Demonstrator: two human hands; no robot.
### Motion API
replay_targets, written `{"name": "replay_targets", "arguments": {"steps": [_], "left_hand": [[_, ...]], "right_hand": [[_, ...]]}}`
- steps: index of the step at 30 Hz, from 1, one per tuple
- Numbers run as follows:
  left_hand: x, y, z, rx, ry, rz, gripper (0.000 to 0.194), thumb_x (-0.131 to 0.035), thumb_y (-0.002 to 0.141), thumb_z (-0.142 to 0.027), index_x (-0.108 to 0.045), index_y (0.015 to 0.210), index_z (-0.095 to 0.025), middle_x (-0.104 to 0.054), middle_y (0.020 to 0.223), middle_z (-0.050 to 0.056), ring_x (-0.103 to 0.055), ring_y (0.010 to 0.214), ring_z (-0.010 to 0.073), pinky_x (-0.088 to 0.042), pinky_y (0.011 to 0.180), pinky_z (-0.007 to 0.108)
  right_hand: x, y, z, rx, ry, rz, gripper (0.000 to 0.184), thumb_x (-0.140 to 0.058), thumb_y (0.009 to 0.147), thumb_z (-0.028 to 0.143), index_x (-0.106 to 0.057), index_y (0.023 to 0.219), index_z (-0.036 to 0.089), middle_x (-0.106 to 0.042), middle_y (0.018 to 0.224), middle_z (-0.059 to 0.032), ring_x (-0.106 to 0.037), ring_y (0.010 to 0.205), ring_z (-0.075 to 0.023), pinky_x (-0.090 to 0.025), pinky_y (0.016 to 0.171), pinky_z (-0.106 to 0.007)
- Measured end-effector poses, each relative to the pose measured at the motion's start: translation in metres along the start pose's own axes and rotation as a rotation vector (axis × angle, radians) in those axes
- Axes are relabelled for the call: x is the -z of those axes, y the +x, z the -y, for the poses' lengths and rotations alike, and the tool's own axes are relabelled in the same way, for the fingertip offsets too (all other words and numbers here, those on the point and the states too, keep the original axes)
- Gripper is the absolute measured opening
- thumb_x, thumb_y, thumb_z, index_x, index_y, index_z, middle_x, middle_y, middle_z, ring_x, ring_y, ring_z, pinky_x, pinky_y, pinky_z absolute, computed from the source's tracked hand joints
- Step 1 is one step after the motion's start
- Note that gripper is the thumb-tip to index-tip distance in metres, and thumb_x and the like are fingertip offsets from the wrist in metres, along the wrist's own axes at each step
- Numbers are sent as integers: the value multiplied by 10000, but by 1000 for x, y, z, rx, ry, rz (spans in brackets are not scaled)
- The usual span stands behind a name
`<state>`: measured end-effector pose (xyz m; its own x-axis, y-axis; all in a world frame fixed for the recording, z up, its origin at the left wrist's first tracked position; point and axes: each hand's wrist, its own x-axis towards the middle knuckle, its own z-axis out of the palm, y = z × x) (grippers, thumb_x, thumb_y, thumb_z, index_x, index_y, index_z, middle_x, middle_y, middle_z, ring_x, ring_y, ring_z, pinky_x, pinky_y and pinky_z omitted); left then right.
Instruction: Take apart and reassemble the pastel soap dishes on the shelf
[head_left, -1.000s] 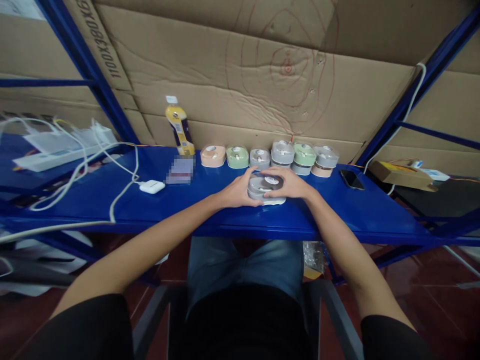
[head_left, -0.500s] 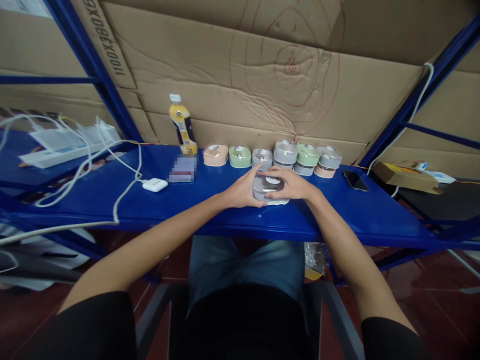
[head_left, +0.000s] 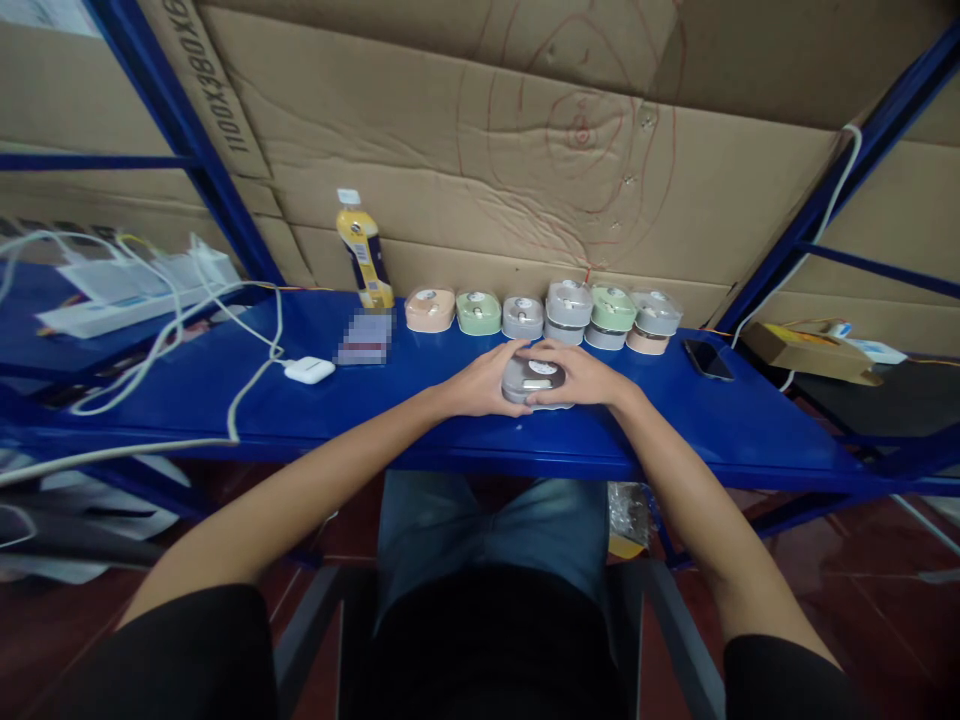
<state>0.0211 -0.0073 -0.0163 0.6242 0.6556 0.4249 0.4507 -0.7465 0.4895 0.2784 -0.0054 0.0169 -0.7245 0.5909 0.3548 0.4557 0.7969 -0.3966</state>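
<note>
Both hands grip a small rounded grey container with a clear lid (head_left: 534, 377) at the front middle of the blue table. My left hand (head_left: 489, 384) wraps round its left side, and my right hand (head_left: 587, 374) wraps round its right side. A pale round sticker shows on the lid. Behind my hands stands a row of similar containers: a peach one (head_left: 430, 312), a green one (head_left: 479, 314) and a grey one (head_left: 523, 318). To their right are a grey stack (head_left: 568, 310), a green-topped stack (head_left: 611, 315) and a grey-on-peach stack (head_left: 654, 320).
A yellow bottle (head_left: 365, 250) stands at the back left, with a blurred flat packet (head_left: 365, 337) before it. A white earphone case (head_left: 309, 370) and cables lie left. A phone (head_left: 708, 360) lies right. Cardboard (head_left: 420, 140) lines the back, and blue frame posts flank the table.
The container in my hands has shifted very slightly, and my right-hand fingers sit a little differently on it. The row behind stays as it was.
</note>
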Motion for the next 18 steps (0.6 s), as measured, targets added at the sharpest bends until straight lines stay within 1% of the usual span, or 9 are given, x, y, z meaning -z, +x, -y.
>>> {"name": "replay_targets", "arguments": {"steps": [2,3,5,8,10,12,14,16,18], "left_hand": [[2,0,0,-17,22,-60,1102,-944,704,-508,-461,1645,-200,-588,1654,220,-592,1518,479,-492,1265,645],[4,1,1,-13,36,-108,1058,-946,703,-491,-491,1613,-200,-612,1629,213,-607,1501,467,-491,1266,633],[11,7,3,40,71,-251,958,-944,721,-475,-540,1543,-194,-649,1576,208,-630,1467,445,-487,1266,617],[28,29,9,232,116,-520,844,-934,786,-476,-550,1482,-193,-676,1500,209,-637,1437,422,-486,1250,610],[38,51,12,381,132,-625,819,-940,811,-483,-539,1466,-198,-670,1471,213,-620,1446,432,-484,1239,618],[42,77,12,519,147,-632,830,-953,819,-504,-530,1463,-195,-636,1481,235,-591,1475,470,-494,1216,616],[39,102,11,641,166,-594,844,-951,830,-517,-522,1471,-175,-593,1506,270,-587,1474,500,-505,1189,605],[28,124,7,701,208,-560,819,-930,861,-494,-515,1481,-156,-569,1526,295,-592,1464,506,-494,1183,597],[14,140,1,728,255,-543,789,-913,881,-465,-517,1485,-146,-559,1537,310,-590,1458,505,-481,1182,587]], "right_hand": [[1,-1,-3,-1,0,-84,782,-806,901,769,-717,1537,325,-741,1418,-117,-710,1326,-368,-556,1193,-575],[3,-2,-5,-15,0,-165,731,-732,951,794,-732,1511,325,-749,1407,-117,-710,1323,-365,-555,1192,-579],[10,-4,-12,-71,0,-384,651,-548,1056,798,-779,1424,314,-771,1362,-120,-715,1305,-357,-551,1187,-589],[22,-7,-24,-187,1,-706,674,-376,1126,746,-832,1267,270,-797,1256,-146,-739,1217,-354,-564,1136,-603],[28,-9,-30,-258,0,-839,685,-346,1131,724,-841,1193,255,-804,1182,-156,-749,1150,-349,-578,1089,-602],[28,-10,-32,-301,-8,-884,686,-335,1129,713,-842,1131,251,-808,1119,-155,-751,1119,-344,-581,1064,-597],[25,-9,-32,-307,-23,-863,677,-345,1125,709,-838,1065,248,-812,1084,-154,-753,1115,-343,-578,1062,-591],[22,-8,-29,-301,-45,-825,663,-363,1121,707,-831,1012,249,-814,1054,-147,-754,1104,-339,-578,1058,-576],[20,-7,-28,-302,-64,-802,652,-371,1120,702,-824,984,253,-812,1028,-138,-755,1082,-330,-582,1043,-557]]}}
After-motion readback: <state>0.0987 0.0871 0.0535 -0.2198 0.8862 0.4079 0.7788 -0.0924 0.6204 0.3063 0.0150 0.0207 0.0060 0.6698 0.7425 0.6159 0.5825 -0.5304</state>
